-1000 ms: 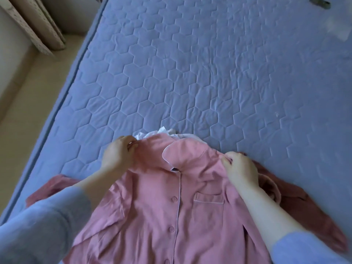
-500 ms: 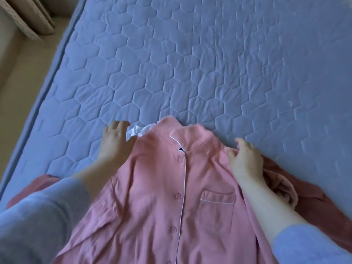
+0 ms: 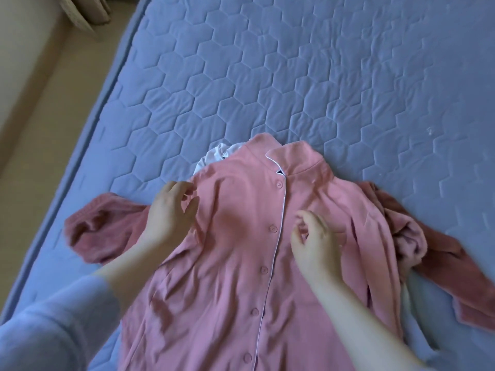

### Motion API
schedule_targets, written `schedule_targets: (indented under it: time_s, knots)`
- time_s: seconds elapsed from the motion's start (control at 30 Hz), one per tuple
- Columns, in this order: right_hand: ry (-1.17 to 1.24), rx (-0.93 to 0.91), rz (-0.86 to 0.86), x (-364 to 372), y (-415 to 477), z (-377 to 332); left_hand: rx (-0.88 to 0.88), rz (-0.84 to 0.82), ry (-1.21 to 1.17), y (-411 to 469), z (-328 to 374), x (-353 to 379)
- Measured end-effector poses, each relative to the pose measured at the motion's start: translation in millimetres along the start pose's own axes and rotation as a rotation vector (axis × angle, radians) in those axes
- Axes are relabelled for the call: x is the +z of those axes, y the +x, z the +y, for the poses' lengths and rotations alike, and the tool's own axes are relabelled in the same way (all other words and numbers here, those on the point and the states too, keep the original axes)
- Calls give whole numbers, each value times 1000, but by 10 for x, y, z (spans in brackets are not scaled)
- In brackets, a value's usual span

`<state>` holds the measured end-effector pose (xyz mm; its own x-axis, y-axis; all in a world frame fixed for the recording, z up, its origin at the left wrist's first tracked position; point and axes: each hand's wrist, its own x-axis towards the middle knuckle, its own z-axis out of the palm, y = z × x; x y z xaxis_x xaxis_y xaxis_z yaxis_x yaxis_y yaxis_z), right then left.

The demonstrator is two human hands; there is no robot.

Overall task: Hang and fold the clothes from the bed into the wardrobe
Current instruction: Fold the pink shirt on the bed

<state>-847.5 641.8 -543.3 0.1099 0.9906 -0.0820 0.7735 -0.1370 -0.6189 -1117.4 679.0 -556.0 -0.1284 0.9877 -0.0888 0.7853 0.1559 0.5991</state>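
A pink button-up pyjama shirt (image 3: 235,253) with white piping lies flat, front up, on the blue quilted bed (image 3: 294,76), collar pointing away from me. My left hand (image 3: 171,210) rests at the shirt's left shoulder, fingers loosely curled, holding nothing. My right hand (image 3: 313,239) hovers over the chest right of the button line, fingers spread and bent, covering the pocket. A white garment (image 3: 214,159) peeks out from under the left shoulder. Darker pink fleecy clothing (image 3: 428,245) lies under the shirt, sticking out on both sides.
The bed's left edge (image 3: 88,145) runs diagonally beside beige floor (image 3: 34,135). A curtain hem (image 3: 80,14) hangs at the top left. Bare quilted mattress stretches beyond the collar and to the right.
Both hands have let go of the shirt's shoulders. The right hand has moved inward over the chest, and the left hand has slid slightly down. The shirt now lies flatter.
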Motion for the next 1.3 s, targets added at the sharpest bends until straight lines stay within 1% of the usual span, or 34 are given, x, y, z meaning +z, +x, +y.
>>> schedule_targets:
  time_s: [0.17,0.3,0.37,0.43,0.53,0.6,0.67,0.73,0.8,0.83,0.9,0.97,1.0,1.07,1.13,1.2,1.3]
  knots:
    - [21,21,-132,286,-528,-226,-136,-7,40,-659,-571,-273]
    - [-4,-39,-256,513,-655,-472,-302,-60,76,-966,-991,-400]
    - [-11,-87,-299,625,-618,-630,-400,-112,25,-1050,-1149,-424]
    - [-9,-135,-340,748,-539,-791,-469,-121,-74,-1093,-1265,-436]
    - [-14,-184,-392,934,-414,-1025,-471,-131,-153,-1127,-1386,-441]
    - [-31,-218,-412,1052,-352,-1155,-452,-162,-158,-1138,-1436,-435]
    - [-57,-246,-412,1153,-292,-1275,-407,-216,-113,-1151,-1465,-406]
    - [-96,-313,-406,1234,-217,-1377,-384,-264,-91,-1152,-1458,-381]
    - [-147,-407,-439,1353,-122,-1510,-390,-324,-130,-1149,-1489,-409]
    - [-177,-445,-481,1398,-76,-1566,-395,-366,-147,-1149,-1502,-421]
    - [-271,-478,-619,1495,-2,-1672,-415,-448,-181,-1182,-1556,-466]
    - [-453,-467,-751,1554,65,-1721,-439,-486,-251,-1235,-1608,-505]
    - [-535,-477,-778,1573,96,-1732,-435,-476,-283,-1254,-1623,-532]
    - [-596,-534,-723,1581,155,-1744,-392,-393,-307,-1240,-1617,-633]
    - [-541,-561,-616,1542,208,-1765,-355,-250,-335,-1147,-1592,-790]
    - [-435,-523,-523,1480,250,-1805,-336,-73,-365,-988,-1567,-972]
    - [-292,-492,-368,1416,310,-1977,-290,167,-275,-697,-1538,-1247]
